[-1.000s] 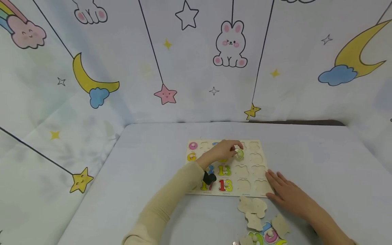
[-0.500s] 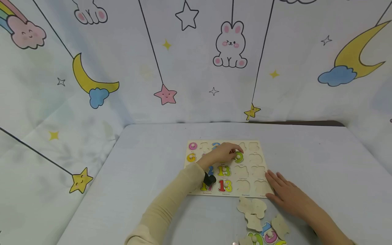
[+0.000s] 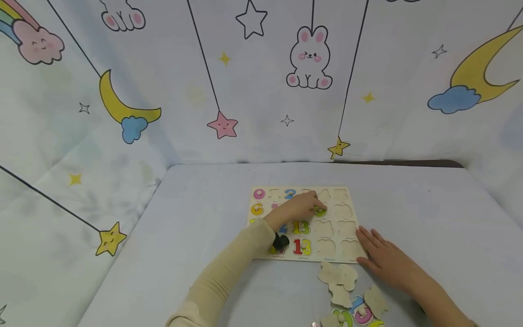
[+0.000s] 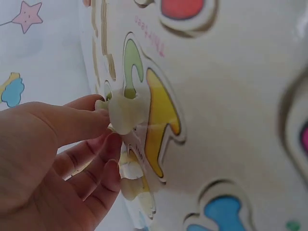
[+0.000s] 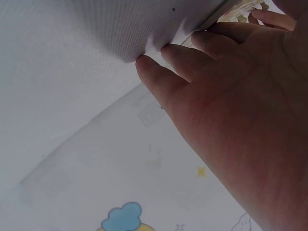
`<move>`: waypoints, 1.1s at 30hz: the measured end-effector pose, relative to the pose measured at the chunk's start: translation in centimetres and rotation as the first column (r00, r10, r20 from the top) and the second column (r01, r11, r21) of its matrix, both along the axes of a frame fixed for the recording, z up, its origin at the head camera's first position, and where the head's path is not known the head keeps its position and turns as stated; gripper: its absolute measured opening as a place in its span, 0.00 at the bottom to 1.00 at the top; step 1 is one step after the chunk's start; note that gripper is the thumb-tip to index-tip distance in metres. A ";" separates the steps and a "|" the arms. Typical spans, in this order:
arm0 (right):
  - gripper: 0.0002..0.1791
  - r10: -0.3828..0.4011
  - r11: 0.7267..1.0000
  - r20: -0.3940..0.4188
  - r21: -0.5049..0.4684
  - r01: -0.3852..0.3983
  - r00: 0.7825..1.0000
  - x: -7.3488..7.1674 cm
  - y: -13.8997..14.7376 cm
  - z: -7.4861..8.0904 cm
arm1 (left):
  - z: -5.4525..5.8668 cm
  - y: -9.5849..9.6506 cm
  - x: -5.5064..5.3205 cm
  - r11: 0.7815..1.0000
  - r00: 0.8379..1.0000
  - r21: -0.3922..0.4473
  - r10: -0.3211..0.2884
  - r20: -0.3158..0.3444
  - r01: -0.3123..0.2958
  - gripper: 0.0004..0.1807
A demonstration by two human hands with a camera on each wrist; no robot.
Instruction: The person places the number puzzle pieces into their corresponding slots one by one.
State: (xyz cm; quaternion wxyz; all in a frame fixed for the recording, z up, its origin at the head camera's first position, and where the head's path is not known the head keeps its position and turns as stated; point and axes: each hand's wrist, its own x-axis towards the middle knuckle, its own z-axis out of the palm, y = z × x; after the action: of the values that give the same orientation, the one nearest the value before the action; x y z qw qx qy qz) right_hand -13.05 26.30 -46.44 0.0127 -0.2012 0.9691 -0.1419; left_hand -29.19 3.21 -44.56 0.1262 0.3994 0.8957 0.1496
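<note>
My left hand reaches over a cream wooden number puzzle board, fingers at a green number piece in the second row. In the left wrist view, thumb and forefinger close around that piece's small knob; the other fingers curl below. Most of the green piece is hidden there behind the hand and a nearer knob. A green and yellow 13 lies nearest the camera. My right hand rests with extended fingers against the board's right edge.
Below the board, several loose pieces lie on the white table, some face down, others showing colours such as a pink and blue number. Bare recesses fill the board's right columns. A printed cloth hangs behind.
The green piece went from tilted to lying flatter at its place on the board. My left fingers have shifted slightly over it. The right hand stays at the board's edge.
</note>
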 end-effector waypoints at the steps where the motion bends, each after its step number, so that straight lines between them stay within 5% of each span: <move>1: 0.38 0.001 1.000 -0.001 -0.001 -0.001 1.000 0.0 0.0 0.1 | 0.1 0.0 0.1 1.000 1.000 -0.023 -0.008 -0.010 0.008 0.18; 8: 0.38 0.014 1.000 -0.009 -0.015 -0.014 1.000 0.4 -0.1 0.1 | 0.1 -0.2 1.8 0.968 0.977 -0.226 -0.145 -0.155 0.108 0.19; 20: 0.38 0.002 1.000 0.001 -0.001 -0.002 1.000 0.0 -0.1 0.2 | 0.9 -1.7 4.2 0.956 0.974 -0.275 -0.153 -0.164 0.104 0.17; 28: 0.38 0.001 1.000 0.006 -0.012 -0.001 1.000 0.1 -0.1 0.2 | 0.6 -2.9 9.2 0.943 0.885 -0.324 -0.214 -0.414 0.077 0.19; 33: 0.38 0.005 1.000 -0.003 -0.004 -0.005 1.000 0.0 -0.1 0.2 | 0.9 -3.0 12.8 0.952 0.862 -0.189 -0.300 -0.408 0.242 0.23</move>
State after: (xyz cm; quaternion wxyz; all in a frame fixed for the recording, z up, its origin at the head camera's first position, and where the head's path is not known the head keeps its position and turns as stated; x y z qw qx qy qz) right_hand -13.03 26.24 -46.23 0.0111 -0.2037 0.9684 -0.1435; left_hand -16.34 0.18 -43.68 -0.0293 0.5354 0.8438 -0.0212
